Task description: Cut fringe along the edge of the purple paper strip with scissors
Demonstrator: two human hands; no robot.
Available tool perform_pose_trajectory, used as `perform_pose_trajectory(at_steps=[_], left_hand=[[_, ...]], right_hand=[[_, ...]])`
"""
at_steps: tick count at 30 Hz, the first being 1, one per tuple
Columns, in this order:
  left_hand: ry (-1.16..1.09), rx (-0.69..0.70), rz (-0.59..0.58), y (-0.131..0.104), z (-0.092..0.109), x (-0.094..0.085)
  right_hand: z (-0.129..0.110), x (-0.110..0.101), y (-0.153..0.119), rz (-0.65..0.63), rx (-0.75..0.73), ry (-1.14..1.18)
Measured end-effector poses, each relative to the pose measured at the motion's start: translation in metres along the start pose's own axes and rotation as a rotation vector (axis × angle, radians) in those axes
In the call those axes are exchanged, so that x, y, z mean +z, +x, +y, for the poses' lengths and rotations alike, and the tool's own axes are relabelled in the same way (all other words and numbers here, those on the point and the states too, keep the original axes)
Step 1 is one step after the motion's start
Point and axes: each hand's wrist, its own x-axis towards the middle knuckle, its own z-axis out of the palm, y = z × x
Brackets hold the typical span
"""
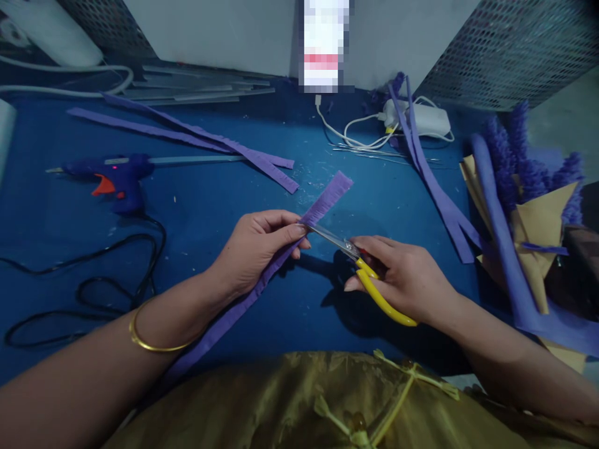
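My left hand [269, 246] pinches a long purple strip [330, 196] near the middle of the view. The strip's fringed end sticks out up and to the right past my fingers, and its long tail runs down left under my wrist. My right hand [397, 274] is closed round the yellow handles of the scissors [386, 302]. The scissor blades reach up left to the strip, right beside my left thumb, and look nearly closed. Their tips are hidden at the strip and fingers.
A blue glue gun [126, 178] with a black cord lies left. Purple strips [187, 134] lie behind it, more strips [433, 181] at the right. A white charger [428, 118] and cable lie behind. Wrapped purple flowers [538, 181] are far right. A blurred screen [322, 43] stands at the back.
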Motion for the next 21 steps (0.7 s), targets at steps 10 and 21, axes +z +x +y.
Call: perform_pose_trajectory(at_steps=[10,21], left_hand=[[0.025,-0.002,-0.001,0.0004,0.0008,-0.0002],[0.014,-0.011,-0.022,0.0,0.0021,-0.0004]], right_hand=[[0.0,-0.0011,0.0002,-0.042,-0.007,0.081],[-0.001,-0.0025,0.0012,-0.058,0.004,0.105]])
